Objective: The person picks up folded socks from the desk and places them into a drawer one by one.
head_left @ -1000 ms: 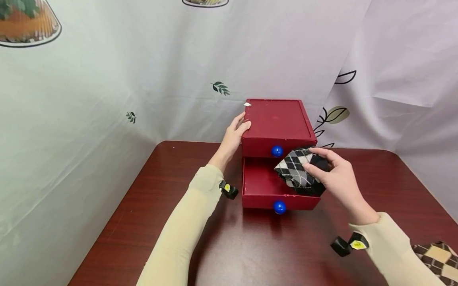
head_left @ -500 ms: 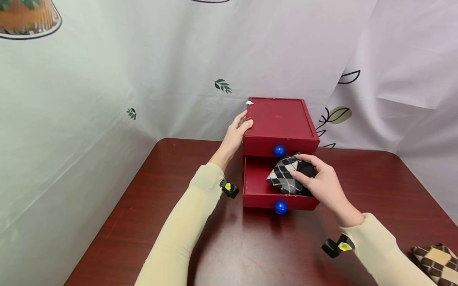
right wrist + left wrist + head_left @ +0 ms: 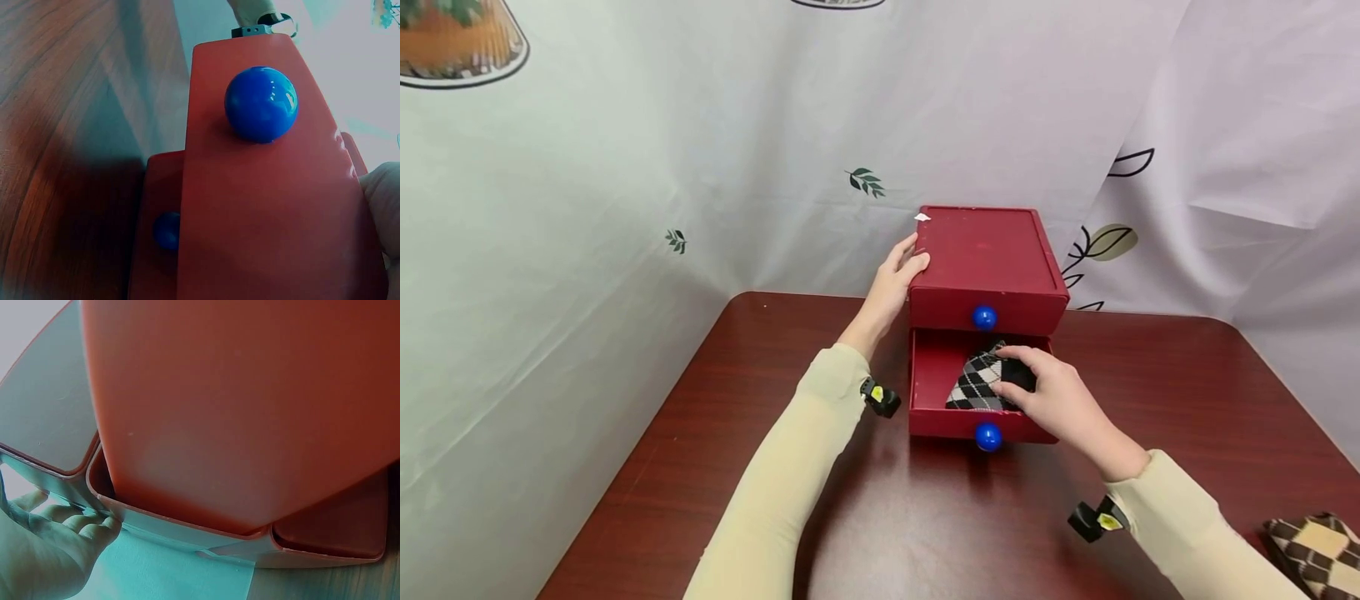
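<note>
A red two-drawer cabinet (image 3: 977,250) stands on the table, its lower drawer (image 3: 947,424) pulled out. My left hand (image 3: 883,292) rests against the cabinet's upper left side, thumb at the top edge. In the left wrist view, the left hand (image 3: 56,550) shows its fingers along the cabinet wall. Over the pulled-out drawer, my right hand (image 3: 1060,400) pinches a folded black, grey and white argyle sock (image 3: 976,383) between thumb and fingers. Part of the sock is inside the drawer, behind its front. The right wrist view shows the drawer's blue knob (image 3: 261,104) but hides the sock.
A second folded piece in brown and cream checks (image 3: 1318,550) lies at the table's right front. The upper drawer, with a blue knob (image 3: 984,317), is closed above the lower one. A pale patterned curtain (image 3: 760,150) hangs behind the dark wooden table (image 3: 715,467).
My right hand has moved left and down with the sock, from the drawer's right front corner into the lower drawer. The left hand keeps its place on the cabinet.
</note>
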Demonstrator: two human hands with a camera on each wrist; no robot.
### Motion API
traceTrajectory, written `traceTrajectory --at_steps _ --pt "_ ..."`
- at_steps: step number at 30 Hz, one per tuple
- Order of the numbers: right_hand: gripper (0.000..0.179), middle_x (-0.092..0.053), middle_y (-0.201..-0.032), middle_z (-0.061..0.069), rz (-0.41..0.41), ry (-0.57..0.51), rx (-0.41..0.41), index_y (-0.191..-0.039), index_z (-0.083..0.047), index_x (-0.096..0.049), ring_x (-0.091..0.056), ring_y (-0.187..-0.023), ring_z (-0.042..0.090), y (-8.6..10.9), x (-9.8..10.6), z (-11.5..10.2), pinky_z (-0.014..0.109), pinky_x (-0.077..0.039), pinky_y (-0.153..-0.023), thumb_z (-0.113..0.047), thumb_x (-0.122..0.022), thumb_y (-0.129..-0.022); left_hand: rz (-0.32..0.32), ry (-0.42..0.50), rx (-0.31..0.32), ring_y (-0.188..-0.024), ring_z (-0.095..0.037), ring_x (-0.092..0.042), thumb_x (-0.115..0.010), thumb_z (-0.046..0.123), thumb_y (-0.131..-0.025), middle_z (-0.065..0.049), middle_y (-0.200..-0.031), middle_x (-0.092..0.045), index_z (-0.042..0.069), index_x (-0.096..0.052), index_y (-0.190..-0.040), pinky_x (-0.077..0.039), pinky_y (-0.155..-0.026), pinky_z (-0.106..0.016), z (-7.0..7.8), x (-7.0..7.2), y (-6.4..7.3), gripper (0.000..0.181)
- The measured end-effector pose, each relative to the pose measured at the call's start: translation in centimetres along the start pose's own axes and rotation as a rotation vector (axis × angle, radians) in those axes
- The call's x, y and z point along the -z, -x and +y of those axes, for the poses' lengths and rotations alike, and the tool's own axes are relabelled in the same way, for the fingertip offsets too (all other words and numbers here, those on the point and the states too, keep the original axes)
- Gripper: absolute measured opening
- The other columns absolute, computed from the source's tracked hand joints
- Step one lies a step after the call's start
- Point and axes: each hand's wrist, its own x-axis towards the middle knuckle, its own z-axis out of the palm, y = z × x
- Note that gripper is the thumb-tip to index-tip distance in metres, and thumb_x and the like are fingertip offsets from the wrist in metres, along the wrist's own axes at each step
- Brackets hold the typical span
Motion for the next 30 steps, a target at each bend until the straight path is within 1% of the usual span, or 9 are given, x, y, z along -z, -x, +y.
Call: traceTrajectory --at_steps 5,6,8,13,19,21,24,28,30 --pt "0.046 -0.06 -0.115 0.017 -0.034 0.03 -0.007 -0.12 -0.005 -0.059 -0.055 -0.103 0.034 -0.1 0.1 0.0 0.052 -0.042 -0.087 -0.017 -0.074 -0.079 -0.008 -0.004 0.003 -0.128 -0.019 -0.038 -0.049 0.022 -0.095 -0.008 -0.145 -0.036 0.013 -0.029 -0.147 -0.034 -0.102 -0.035 0.1 0.0 0.1 0.056" --pt "0.046 -0.059 -0.116 0.017 -0.032 0.031 -0.002 -0.12 -0.005 -0.059 -0.055 -0.104 0.034 -0.1 0.1 0.0 0.052 -0.042 -0.088 -0.017 -0.074 -0.078 -0.008 -0.003 0.004 -0.128 -0.019 -0.038 -0.049 0.023 -0.095 -0.008 -0.145 -0.036 0.013 -0.029 -0.147 -0.034 -0.102 -0.035 0.1 0.0 0.0 0.056" --pt "0.045 -0.058 -0.116 0.017 -0.019 0.027 0.015 -0.119 -0.004 -0.059 -0.053 -0.106 0.034 -0.1 0.1 -0.1 0.053 -0.041 -0.089 -0.015 -0.074 -0.078 -0.011 0.0 0.006 -0.128 -0.019 -0.038 -0.049 0.023 -0.095 -0.007 -0.145 -0.036 0.014 -0.029 -0.147 -0.034 -0.102 -0.035 -0.4 0.2 -0.4 0.056" --pt "0.043 -0.058 -0.114 0.015 0.063 0.004 0.054 -0.116 -0.004 -0.06 -0.053 -0.104 0.031 0.1 0.0 -0.1 0.051 -0.042 -0.087 -0.012 -0.076 -0.076 0.003 0.018 0.008 -0.127 -0.017 -0.039 -0.052 0.027 -0.094 -0.004 -0.144 -0.038 0.02 -0.031 -0.146 -0.034 -0.102 -0.036 -2.1 0.4 -1.7 0.056" --pt "0.04 -0.06 -0.11 0.01 0.172 -0.031 0.057 -0.114 -0.005 -0.061 -0.055 -0.101 0.027 0.8 0.3 -0.3 0.048 -0.045 -0.083 -0.011 -0.075 -0.077 0.012 0.015 -0.006 -0.125 -0.014 -0.04 -0.053 0.031 -0.093 0.001 -0.142 -0.04 0.024 -0.034 -0.144 -0.035 -0.101 -0.035 -2.7 0.2 -2.0 0.055" --pt "0.039 -0.06 -0.109 0.009 0.207 -0.039 0.063 -0.114 -0.005 -0.061 -0.056 -0.1 0.025 1.1 0.5 -0.5 0.045 -0.045 -0.083 -0.01 -0.074 -0.078 0.014 0.02 -0.01 -0.125 -0.014 -0.041 -0.053 0.032 -0.093 0.001 -0.142 -0.04 0.024 -0.035 -0.144 -0.035 -0.1 -0.034 -2.8 0.3 -2.0 0.055" --pt "0.037 -0.061 -0.107 0.006 0.253 -0.075 0.058 -0.114 -0.007 -0.062 -0.056 -0.097 0.022 1.4 0.8 -0.8 0.03 -0.045 -0.082 -0.01 -0.074 -0.079 0.021 0.034 -0.009 -0.123 -0.015 -0.042 -0.053 0.031 -0.093 0.001 -0.142 -0.04 0.024 -0.035 -0.144 -0.037 -0.099 -0.035 -2.8 0.5 -1.9 0.054" --pt "0.034 -0.062 -0.105 0.003 0.297 -0.177 0.037 -0.114 -0.008 -0.064 -0.056 -0.093 0.017 1.8 1.3 -1.4 0.01 -0.042 -0.078 -0.01 -0.072 -0.081 0.02 0.043 -0.002 -0.123 -0.017 -0.044 -0.052 0.03 -0.095 0.0 -0.143 -0.039 0.025 -0.034 -0.145 -0.039 -0.097 -0.036 -2.7 1.1 -1.8 0.054" --pt "0.033 -0.063 -0.104 0.003 0.31 -0.217 0.031 -0.113 -0.008 -0.064 -0.056 -0.091 0.014 2.0 1.6 -1.7 0.008 -0.042 -0.077 -0.008 -0.071 -0.081 0.015 0.041 0.002 -0.123 -0.018 -0.043 -0.051 0.03 -0.095 0.0 -0.145 -0.037 0.025 -0.033 -0.145 -0.039 -0.097 -0.036 -2.7 1.3 -1.8 0.054"
